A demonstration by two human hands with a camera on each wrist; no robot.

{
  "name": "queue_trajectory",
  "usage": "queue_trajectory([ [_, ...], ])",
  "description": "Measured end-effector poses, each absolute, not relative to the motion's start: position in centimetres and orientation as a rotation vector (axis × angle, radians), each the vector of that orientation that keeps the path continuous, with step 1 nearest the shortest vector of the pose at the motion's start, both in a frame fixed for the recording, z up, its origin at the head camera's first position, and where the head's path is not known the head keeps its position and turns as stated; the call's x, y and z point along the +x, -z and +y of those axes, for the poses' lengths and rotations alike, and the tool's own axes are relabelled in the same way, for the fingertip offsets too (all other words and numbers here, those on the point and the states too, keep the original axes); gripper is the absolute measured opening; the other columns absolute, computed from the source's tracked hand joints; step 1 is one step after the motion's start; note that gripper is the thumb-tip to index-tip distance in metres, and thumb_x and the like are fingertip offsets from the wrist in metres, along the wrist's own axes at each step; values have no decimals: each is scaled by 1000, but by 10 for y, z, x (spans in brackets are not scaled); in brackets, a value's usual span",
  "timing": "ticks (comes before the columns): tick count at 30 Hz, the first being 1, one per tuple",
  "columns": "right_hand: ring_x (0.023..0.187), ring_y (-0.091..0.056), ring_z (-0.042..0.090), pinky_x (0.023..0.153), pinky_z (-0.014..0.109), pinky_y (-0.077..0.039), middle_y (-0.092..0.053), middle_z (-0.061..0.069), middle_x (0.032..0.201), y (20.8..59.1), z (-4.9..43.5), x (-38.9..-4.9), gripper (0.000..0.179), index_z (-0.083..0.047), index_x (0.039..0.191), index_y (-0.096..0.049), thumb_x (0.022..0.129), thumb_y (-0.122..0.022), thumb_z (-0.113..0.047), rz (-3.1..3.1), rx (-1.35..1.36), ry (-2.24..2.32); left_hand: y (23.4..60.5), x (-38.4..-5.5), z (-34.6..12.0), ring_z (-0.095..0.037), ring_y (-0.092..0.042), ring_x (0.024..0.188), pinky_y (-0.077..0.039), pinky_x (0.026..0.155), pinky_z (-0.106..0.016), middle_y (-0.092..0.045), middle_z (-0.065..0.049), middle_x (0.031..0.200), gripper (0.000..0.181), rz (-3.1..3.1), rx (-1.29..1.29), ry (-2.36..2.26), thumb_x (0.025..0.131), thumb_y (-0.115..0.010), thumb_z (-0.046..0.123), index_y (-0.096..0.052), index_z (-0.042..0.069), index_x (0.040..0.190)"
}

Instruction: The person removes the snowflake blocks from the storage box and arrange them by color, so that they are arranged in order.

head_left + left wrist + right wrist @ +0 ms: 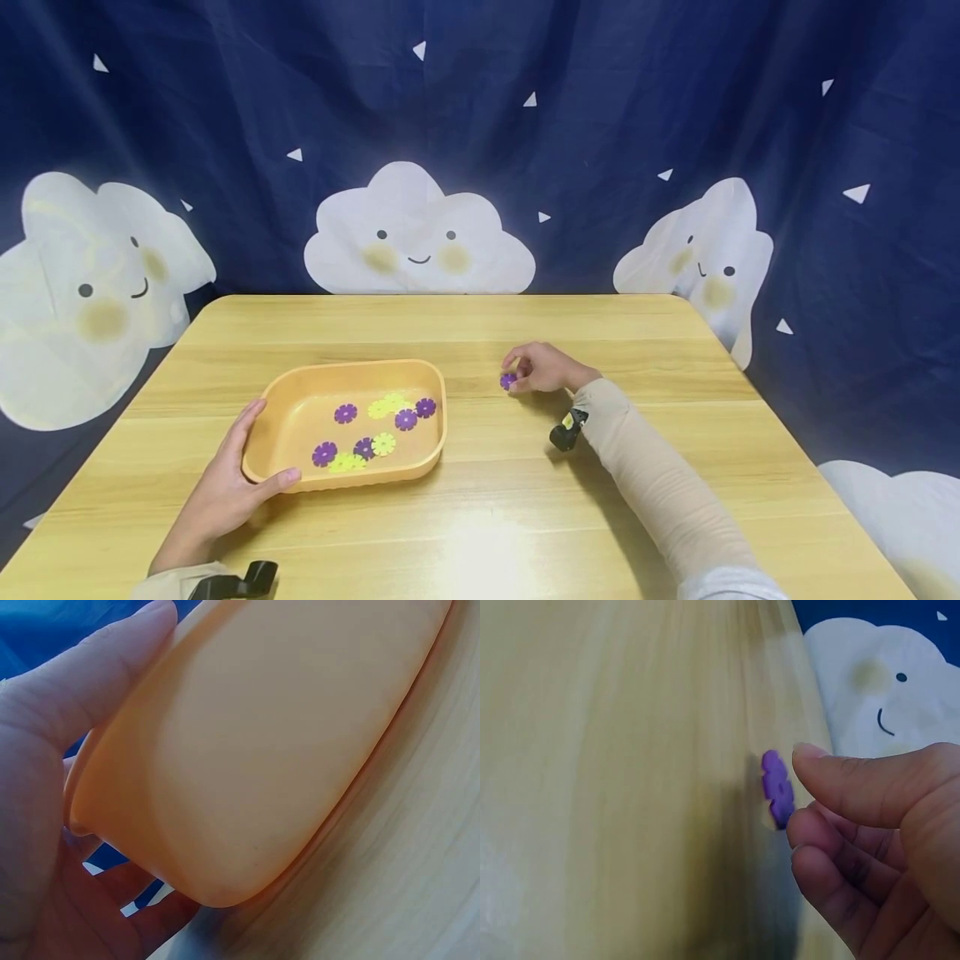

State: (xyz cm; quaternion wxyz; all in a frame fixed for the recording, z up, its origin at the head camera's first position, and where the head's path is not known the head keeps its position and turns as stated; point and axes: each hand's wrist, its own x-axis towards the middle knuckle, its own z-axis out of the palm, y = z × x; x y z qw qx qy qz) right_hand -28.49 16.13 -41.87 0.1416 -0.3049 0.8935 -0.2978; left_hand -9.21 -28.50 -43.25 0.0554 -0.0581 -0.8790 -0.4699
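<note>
At the left of the table, my left hand [225, 492] grips the left end of a shallow orange plastic basin [442, 417]. The thumb lies along its near rim, and the other fingers reach round the left side. The basin wall [247, 750] fills much of the left wrist view. Purple snowflake discs [346, 413] and yellow snowflake discs [383, 444] lie scattered inside, some overlapping. To the right of the basin, my right hand [547, 367] pinches one purple snowflake disc [778, 789] at its fingertips, low over the table. The hand partly hides the disc's edge.
The wooden table [480, 517] has rounded far corners. Behind it hangs a dark blue curtain [600, 108] printed with white clouds and triangles. Each wrist carries a small black camera mount [567, 431].
</note>
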Motion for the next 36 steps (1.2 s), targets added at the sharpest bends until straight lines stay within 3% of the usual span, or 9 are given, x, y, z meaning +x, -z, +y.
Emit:
queue_trajectory([
  [14,71,-66,12,75,29,-53,-65,1,76,398,144,-280,36,6,116,-63,83,-76,-2,2504,-1021,944,432,-92,-285,-53,-6,140,-7,107,-66,0,-23,159,105,-2683,-190,1384,80,-79,20,-7,12,157],
  [21,73,-65,12,72,28,-52,-63,2,81,387,134,-277,37,3,118,-63,83,-75,-2,2503,-1037,948,433,-93,-285,-54,-6,140,-10,102,-72,0,-22,160,104,-2693,-190,1361,80,-79,22,-11,10,156],
  [36,76,-65,14,70,27,-53,-63,2,84,372,116,-272,38,-5,118,-64,82,-75,-2,2468,-1028,959,434,-95,-279,-52,-6,140,-11,103,-72,0,-22,160,103,-2704,-219,1362,79,-80,23,-12,9,156],
])
